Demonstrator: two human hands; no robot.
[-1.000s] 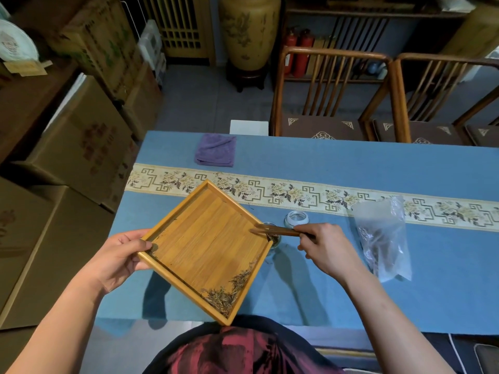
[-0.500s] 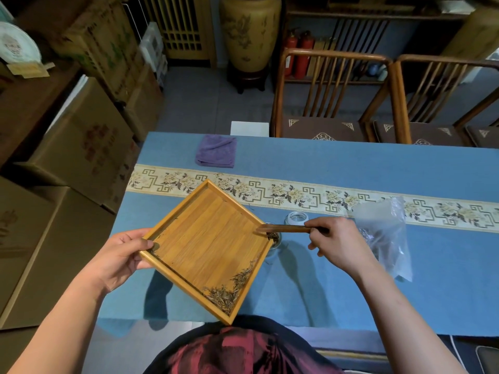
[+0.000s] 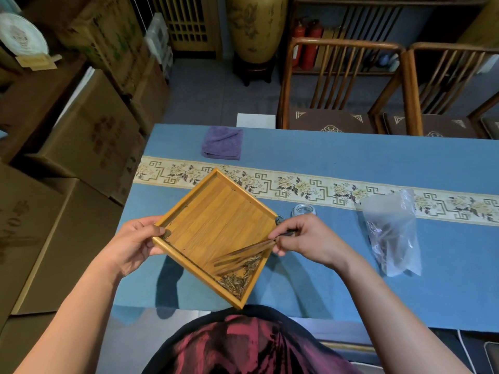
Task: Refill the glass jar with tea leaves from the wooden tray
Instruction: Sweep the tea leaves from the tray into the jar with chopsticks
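Observation:
My left hand (image 3: 132, 245) grips the left corner of the wooden tray (image 3: 216, 225), held tilted above the blue table. A small heap of tea leaves (image 3: 237, 279) lies in the tray's near corner. My right hand (image 3: 307, 238) pinches dark wooden tongs (image 3: 240, 256), whose tips reach down into the tray beside the leaves. The glass jar (image 3: 279, 220) shows only as a sliver behind the tray's right corner, mostly hidden by the tray and my right hand. Its glass lid (image 3: 303, 211) lies on the cloth just beyond.
A clear plastic bag (image 3: 391, 233) with tea lies to the right on the blue tablecloth (image 3: 351, 163). A folded purple towel (image 3: 222, 143) sits at the far left of the table. Two wooden chairs (image 3: 405, 85) stand behind; cardboard boxes (image 3: 89, 141) are stacked left.
My right hand swung the tongs from over the jar back into the tray, tips now at the leaves. The tray and left hand stayed nearly still.

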